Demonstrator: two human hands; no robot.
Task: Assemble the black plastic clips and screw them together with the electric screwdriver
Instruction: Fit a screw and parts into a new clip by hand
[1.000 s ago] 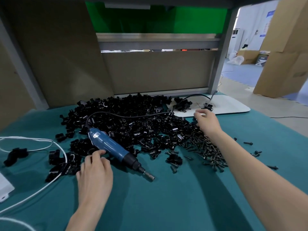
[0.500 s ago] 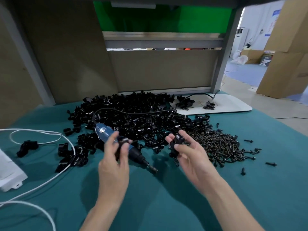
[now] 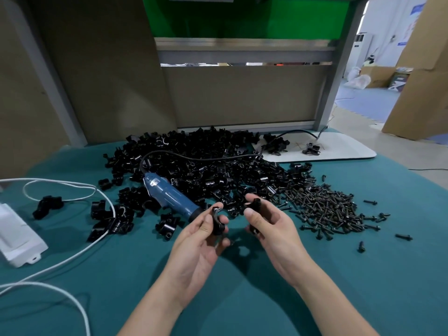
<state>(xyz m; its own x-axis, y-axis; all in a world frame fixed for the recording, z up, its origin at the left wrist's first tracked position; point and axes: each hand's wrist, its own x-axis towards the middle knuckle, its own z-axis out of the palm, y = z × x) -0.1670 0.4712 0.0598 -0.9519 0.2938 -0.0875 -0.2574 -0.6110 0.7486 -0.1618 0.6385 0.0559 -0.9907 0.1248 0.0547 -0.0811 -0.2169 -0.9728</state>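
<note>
White cable [image 3: 60,260] and white box [image 3: 18,238] at left on teal tablecloth [image 3: 315,275]; white board [image 3: 339,149] behind.

The counter [image 3: 315,299] was covered in matt teal cloth, smooth and faintly creased. The heaped clips [image 3: 206,166] were black plastic with a slight gloss, catching small highlights on their curved edges. The screws [image 3: 322,209] looked like dark, dull metal. The electric screwdriver [image 3: 169,197] had a blue plastic body with a soft sheen and a black rubbery-looking cord [image 3: 194,156]. A white cord [image 3: 72,255] looked smooth beside a matt white plastic box [image 3: 17,238]. Behind stood matt brown board panels [image 3: 242,98] framed in brushed grey metal [image 3: 242,48]. A smooth white board [image 3: 344,149] lay on the far right.
</note>
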